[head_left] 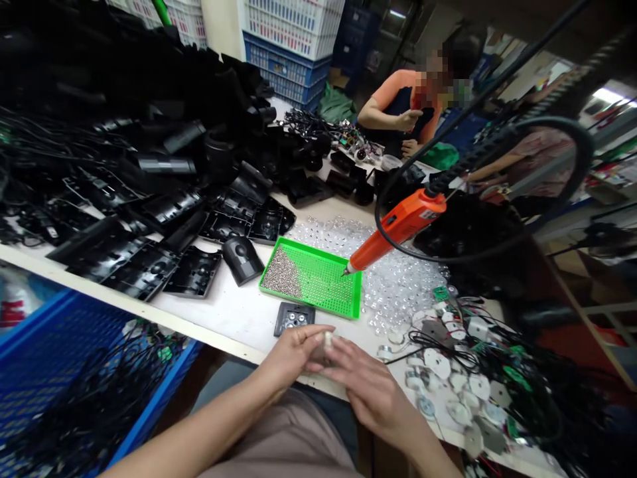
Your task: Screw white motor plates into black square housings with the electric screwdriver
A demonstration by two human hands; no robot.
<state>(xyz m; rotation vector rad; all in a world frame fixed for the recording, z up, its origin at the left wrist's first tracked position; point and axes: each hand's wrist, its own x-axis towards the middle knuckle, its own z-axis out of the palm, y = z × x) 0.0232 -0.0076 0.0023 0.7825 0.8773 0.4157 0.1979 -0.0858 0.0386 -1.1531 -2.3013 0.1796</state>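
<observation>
My left hand (291, 355) and my right hand (365, 385) meet just above the table's near edge, their fingertips pinching a small pale part (327, 341) that is mostly hidden by my fingers. Just beyond them lies a dark square plastic piece with round metal inserts (293, 318). Further out sits a green perforated tray (338, 307) with a patch of small metal screws (281, 272) at its left end. An orange electric screwdriver (398, 226) hangs on its black cord, its tip at the tray's top edge, touching neither hand.
Black plastic housings (149, 265) lie heaped on the left of the white table, and clear plastic pieces (393, 285) and wired white discs (448, 378) cover the right. A blue crate (64, 352) holding black cables stands lower left. A co-worker in an orange sleeve (393, 106) sits beyond.
</observation>
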